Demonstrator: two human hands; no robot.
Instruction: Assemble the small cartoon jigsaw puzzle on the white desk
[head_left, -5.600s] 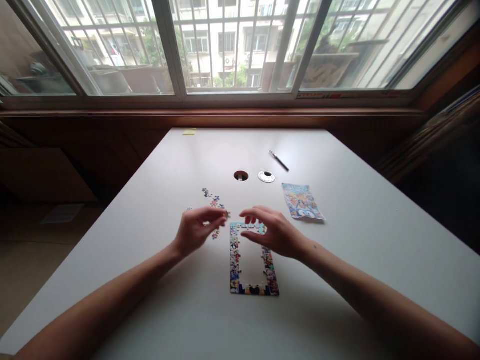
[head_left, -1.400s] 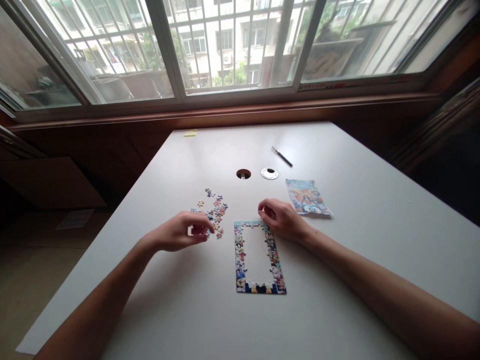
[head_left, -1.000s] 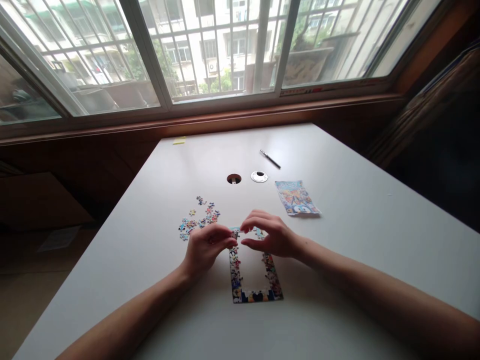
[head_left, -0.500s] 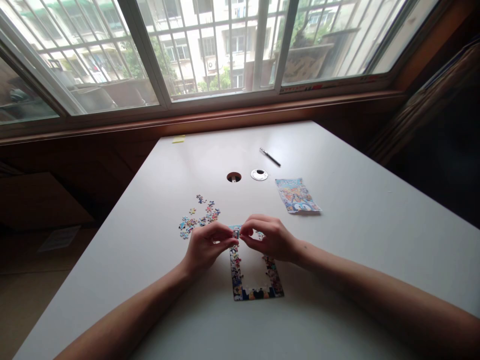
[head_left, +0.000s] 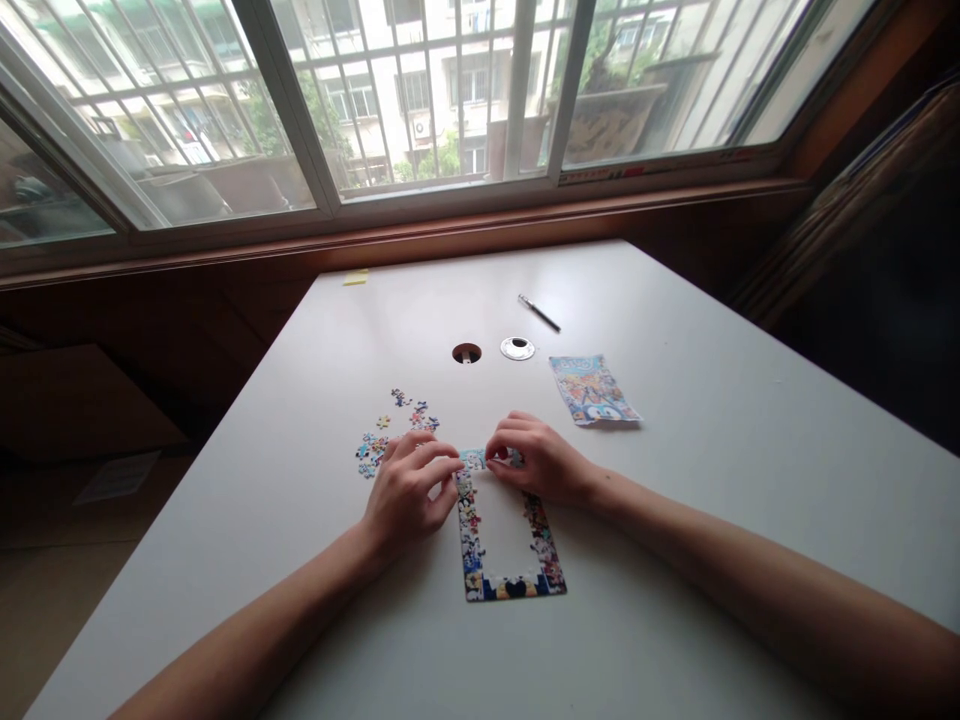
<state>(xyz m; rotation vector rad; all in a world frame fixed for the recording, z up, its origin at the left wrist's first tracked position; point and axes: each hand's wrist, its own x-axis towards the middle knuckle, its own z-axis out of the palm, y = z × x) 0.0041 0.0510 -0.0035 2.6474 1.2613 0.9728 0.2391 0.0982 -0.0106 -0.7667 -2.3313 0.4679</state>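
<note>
A rectangular jigsaw border [head_left: 471, 550] lies on the white table, with bare tabletop inside it. At its far edge, my right hand [head_left: 541, 458] is closed in a pinch on a small puzzle piece [head_left: 491, 462], mostly covered by the fingertips. My left hand [head_left: 409, 488] rests by the far left corner of the border, fingers bent but apart; its index fingertip touches or nearly touches the border. Loose puzzle pieces [head_left: 367, 452] are spread just beyond my left hand, which partly hides them.
A creased picture sheet [head_left: 596, 390] lies beyond my right hand. Farther back are a pen [head_left: 540, 313], a round metal cover [head_left: 517, 348] and a cable hole [head_left: 466, 354]. Yellow tape [head_left: 356, 277] marks the far left of the table [head_left: 675, 560], below a barred window.
Both hands held a piece up between them. Now my left hand has let go and opened, moving slightly left, and my right hand has lowered to the border's far edge.
</note>
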